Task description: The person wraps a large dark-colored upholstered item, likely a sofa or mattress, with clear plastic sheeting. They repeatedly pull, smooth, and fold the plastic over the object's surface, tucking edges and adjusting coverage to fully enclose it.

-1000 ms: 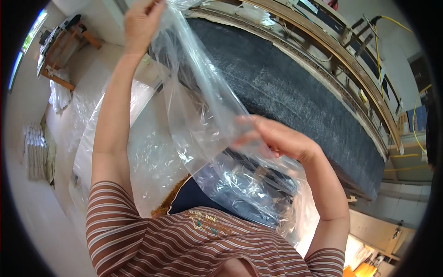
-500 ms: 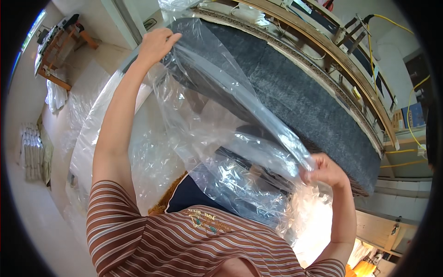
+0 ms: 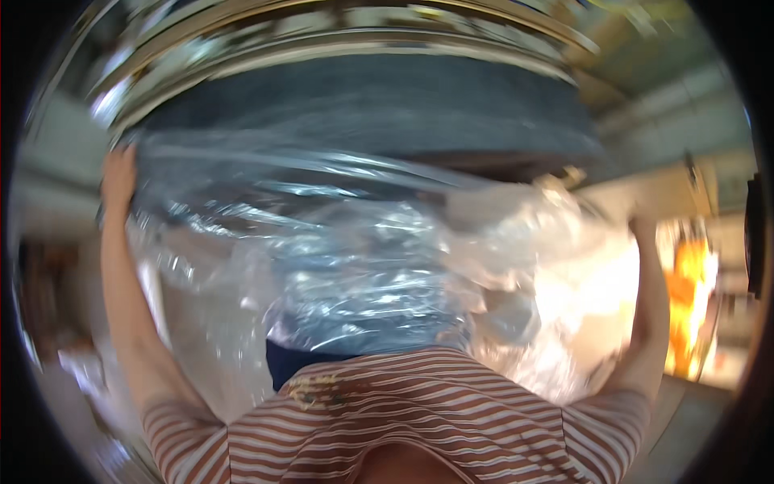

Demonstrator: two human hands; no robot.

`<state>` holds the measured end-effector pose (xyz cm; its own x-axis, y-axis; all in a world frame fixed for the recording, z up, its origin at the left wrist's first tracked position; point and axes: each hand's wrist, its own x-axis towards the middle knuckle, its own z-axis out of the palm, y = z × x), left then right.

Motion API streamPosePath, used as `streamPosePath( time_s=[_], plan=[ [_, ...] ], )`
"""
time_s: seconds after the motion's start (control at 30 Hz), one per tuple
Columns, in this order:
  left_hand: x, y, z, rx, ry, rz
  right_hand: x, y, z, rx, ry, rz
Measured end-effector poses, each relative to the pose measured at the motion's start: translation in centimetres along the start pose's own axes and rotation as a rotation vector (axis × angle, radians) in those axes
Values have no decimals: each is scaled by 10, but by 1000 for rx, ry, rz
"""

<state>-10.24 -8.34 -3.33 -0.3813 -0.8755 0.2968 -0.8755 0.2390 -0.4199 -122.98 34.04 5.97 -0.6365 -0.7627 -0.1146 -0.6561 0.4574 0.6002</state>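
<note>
A clear plastic sheet point(image 3: 355, 242) stretches in wrinkled folds in front of my body. Its left end is gripped by my left hand point(image 3: 119, 177), closed beside the near left corner of a dark grey, fabric-covered block point(image 3: 363, 97). The sheet's upper edge runs across the block's near side. Far out to the right, my right hand point(image 3: 642, 222) is raised in front of bright light, close to the sheet's right part. Motion blur smears its fingers, so whether it holds the film does not show.
Beyond the block runs a long wooden rail point(image 3: 339, 8) with blurred fittings. At the right stand a pale wooden panel point(image 3: 661, 189) and a bright orange thing point(image 3: 688, 278). Strong glare lies behind the film on the right.
My view has swung right, so the block now lies level across it. My hands have moved far apart, and the sheet between them is spread wider.
</note>
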Motion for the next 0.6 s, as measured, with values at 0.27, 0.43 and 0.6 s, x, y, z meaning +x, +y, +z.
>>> streamPosePath(
  time_s=[0.27,0.43,0.6],
  plan=[
    [12,-27,21,71,-467,-347,6,-108,-274,955,1280,161],
    [-4,-31,-3,102,-560,-528,89,-202,-148,945,288,-285],
    [-14,-51,-3,286,-514,-292,153,-235,-133,1057,315,2]
  ],
)
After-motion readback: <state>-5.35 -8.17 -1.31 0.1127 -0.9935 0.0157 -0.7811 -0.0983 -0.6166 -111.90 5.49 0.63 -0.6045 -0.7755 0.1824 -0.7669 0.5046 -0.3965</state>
